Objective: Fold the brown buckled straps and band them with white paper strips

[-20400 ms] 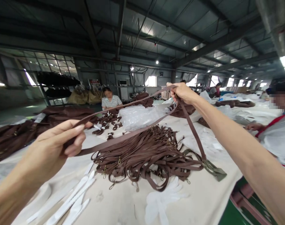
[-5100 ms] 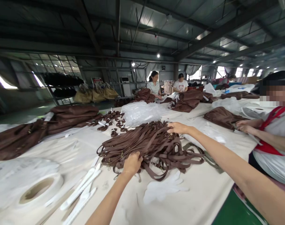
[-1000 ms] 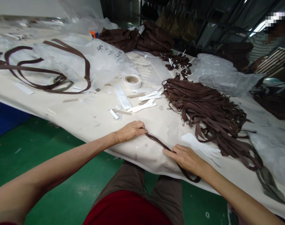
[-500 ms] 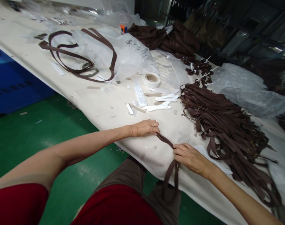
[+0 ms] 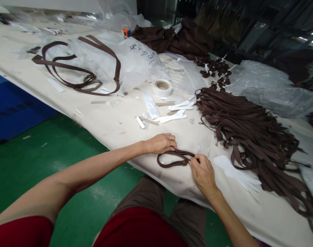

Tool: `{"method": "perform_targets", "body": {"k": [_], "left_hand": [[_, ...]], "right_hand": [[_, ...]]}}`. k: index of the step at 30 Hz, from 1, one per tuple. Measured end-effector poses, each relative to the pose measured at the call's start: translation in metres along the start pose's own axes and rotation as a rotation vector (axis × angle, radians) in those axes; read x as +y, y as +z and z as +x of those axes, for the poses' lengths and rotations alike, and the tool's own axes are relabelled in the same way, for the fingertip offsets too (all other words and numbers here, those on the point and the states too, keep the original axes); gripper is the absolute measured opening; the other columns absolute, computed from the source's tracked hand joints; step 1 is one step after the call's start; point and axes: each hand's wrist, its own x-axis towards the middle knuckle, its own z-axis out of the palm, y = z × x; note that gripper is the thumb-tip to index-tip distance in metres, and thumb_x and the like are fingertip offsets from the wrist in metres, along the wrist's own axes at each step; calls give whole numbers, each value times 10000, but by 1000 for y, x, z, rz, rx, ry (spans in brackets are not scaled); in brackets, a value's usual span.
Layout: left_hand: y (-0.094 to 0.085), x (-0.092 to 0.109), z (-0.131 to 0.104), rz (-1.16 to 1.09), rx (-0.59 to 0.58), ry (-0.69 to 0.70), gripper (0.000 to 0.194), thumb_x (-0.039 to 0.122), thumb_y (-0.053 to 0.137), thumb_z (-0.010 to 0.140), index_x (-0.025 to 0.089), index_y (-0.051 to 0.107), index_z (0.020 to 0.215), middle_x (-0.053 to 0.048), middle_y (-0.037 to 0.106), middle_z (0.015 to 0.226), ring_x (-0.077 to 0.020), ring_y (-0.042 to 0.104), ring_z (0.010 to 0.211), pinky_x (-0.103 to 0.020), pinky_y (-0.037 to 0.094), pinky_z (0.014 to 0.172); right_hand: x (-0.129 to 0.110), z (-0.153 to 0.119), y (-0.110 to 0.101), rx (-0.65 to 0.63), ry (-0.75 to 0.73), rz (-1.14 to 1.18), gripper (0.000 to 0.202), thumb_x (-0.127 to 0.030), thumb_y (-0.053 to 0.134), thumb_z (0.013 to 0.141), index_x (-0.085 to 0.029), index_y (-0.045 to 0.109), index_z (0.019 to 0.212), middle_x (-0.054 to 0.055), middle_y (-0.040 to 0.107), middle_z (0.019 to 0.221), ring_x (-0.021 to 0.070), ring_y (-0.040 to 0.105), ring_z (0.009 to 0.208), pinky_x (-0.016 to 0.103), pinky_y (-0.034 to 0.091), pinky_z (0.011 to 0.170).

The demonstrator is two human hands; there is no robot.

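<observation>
A brown strap (image 5: pixel 169 165) lies folded into loops near the front edge of the pale table (image 5: pixel 115 132), with a small metal fitting on it. My left hand (image 5: pixel 161 142) is closed on the upper part of the loops, fingers curled. At the right end of the fold, my right hand (image 5: pixel 203 171) pinches the same strap between thumb and fingers. To the right of that hand lies a white glove (image 5: pixel 233 173). A large pile of similar brown straps (image 5: pixel 244 120) with brass-coloured fittings spreads further right.
Behind the hands are a roll of white tape (image 5: pixel 161 87), white toothed strips (image 5: pixel 173 116) and paper scraps. A looped brown strap (image 5: pixel 117 68) rests on a plastic bag (image 5: pixel 138 58) at the left. Brown fabric (image 5: pixel 187 37) is heaped at the back. A blue box (image 5: pixel 14 106) stands beside the table.
The strap's hanging loop has come up from below the table edge and now lies folded on the table. My right hand has turned more upright at the fold's right end; my left stays nearly in place.
</observation>
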Motion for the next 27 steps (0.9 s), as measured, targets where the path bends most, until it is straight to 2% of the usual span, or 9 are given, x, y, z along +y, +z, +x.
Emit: {"method": "perform_targets", "body": {"k": [3,7,9,12,13,15,19,23,27], "left_hand": [[-3,5,-2,44,-24,-47,290,295,412,1009,211,690,1007,-62,619,928,-194,559,866,-288,450,867],[-14,21,-3,129,-99,-157,374,331,344,1028,207,694,981,-61,619,927,-192,569,836,-327,456,853],[-16,33,-6,199,-125,-200,466,491,331,1016,195,691,1023,-80,617,948,-221,570,862,-372,457,852],[-7,50,-14,296,-65,-209,730,747,426,871,162,602,1269,-134,606,1068,-292,558,990,-462,432,938],[-1,53,-18,323,-33,-209,763,745,457,859,154,556,1333,-148,600,1109,-305,549,1028,-483,413,971],[13,56,-23,372,32,-221,642,612,477,926,156,515,1376,-154,596,1143,-304,544,1050,-491,396,996],[35,54,-23,472,179,-238,427,381,442,991,149,553,1332,-151,624,1059,-300,555,971,-466,436,905],[42,54,-13,489,254,-210,340,302,403,1004,184,620,1238,-119,645,939,-280,559,863,-435,441,806],[42,55,-6,435,264,-167,309,299,384,1004,180,647,1118,-100,635,869,-258,544,771,-391,436,690]], "right_hand": [[-3,1,3,-2,48,34,252,-127,417,964,-184,662,941,152,546,1318,276,499,1089,407,445,886],[-4,6,3,-6,20,128,313,-40,371,936,-205,637,935,115,605,1226,259,495,1089,411,471,948],[-4,8,3,-2,20,163,314,-20,371,928,-206,624,934,105,610,1190,246,495,1074,392,472,964],[-3,10,1,-27,21,190,290,-8,402,918,-204,614,944,93,611,1156,235,492,1044,373,480,944],[-3,10,0,-35,18,197,283,-3,411,916,-201,613,941,89,613,1136,230,492,1032,362,482,934],[-2,12,-1,-44,18,210,255,-10,429,924,-190,610,929,83,613,1088,220,493,1008,339,480,918],[0,13,1,0,52,231,207,-67,435,967,-180,608,962,65,602,988,211,494,952,318,473,876],[-2,7,2,65,79,241,258,-79,389,985,-183,623,1017,63,605,942,210,507,918,317,475,857],[8,-20,-9,168,148,305,222,-176,428,1003,-190,645,1049,73,649,1008,199,552,950,318,481,890]]}}
